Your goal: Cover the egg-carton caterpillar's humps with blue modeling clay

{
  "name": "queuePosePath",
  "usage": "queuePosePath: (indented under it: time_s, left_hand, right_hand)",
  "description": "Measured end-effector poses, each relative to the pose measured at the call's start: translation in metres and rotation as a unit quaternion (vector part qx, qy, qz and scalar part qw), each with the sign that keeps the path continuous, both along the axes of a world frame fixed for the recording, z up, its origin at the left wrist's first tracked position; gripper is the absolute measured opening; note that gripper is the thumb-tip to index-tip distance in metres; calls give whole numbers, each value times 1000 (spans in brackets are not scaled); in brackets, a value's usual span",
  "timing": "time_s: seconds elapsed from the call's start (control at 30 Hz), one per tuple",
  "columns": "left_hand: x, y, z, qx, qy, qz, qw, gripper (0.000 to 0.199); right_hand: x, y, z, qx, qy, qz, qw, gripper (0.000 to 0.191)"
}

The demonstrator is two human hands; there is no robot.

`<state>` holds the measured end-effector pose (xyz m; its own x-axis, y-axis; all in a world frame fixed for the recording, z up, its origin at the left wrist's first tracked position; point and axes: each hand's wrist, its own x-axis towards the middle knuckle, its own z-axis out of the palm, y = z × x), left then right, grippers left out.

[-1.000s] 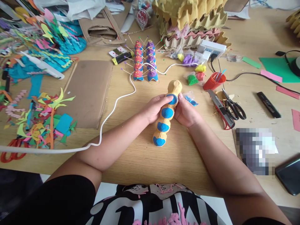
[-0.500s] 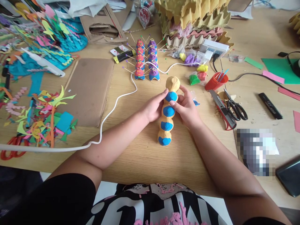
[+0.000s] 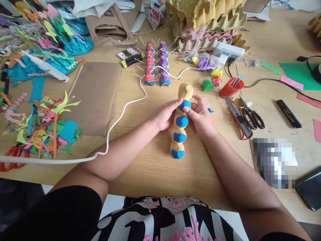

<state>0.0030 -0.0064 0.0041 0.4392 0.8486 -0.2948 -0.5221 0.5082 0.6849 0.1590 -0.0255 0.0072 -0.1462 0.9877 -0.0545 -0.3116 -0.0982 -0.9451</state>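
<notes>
Pale wood-grained desk (image 3: 142, 167) spreads beneath one yellow, five-bumped, clay-like strip (image 3: 179, 129), which the left hand (image 3: 166, 115) and right hand (image 3: 202, 117) pinch from either side near its far end. Light, even thumb pressure probably suits its four rounded blue clay-like patches (image 3: 182, 121), with both sides braced. Beyond stand one bumpy red-and-blue strip (image 3: 149, 62) and one bumpy purple-and-blue strip (image 3: 163, 61).

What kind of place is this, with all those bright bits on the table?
Probably a craft table, perhaps at home or in a classroom: there are colourful paper scraps, stacked egg trays and black-handled scissors.
</notes>
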Motion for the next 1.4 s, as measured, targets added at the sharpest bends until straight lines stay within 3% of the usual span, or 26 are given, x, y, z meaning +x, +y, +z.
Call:
queuePosePath:
  time_s: [0.3,0.57,0.77,1.4]
  left_hand:
    - [1,-2,3,9,5,-11,1000,46]
    - [1,-1,0,20,5,-12,1000,48]
    - [3,-3,3,15,12,-9,1000,46]
    - [3,-4,1,17,10,-15,1000,40]
  right_hand:
    - [1,1,1,-31,15,16,999,74]
    - [8,6,1,-35,31,56,997,83]
    - [8,6,-1,-44,21,29,998,72]
    - [4,5,3,-67,38,14,997,64]
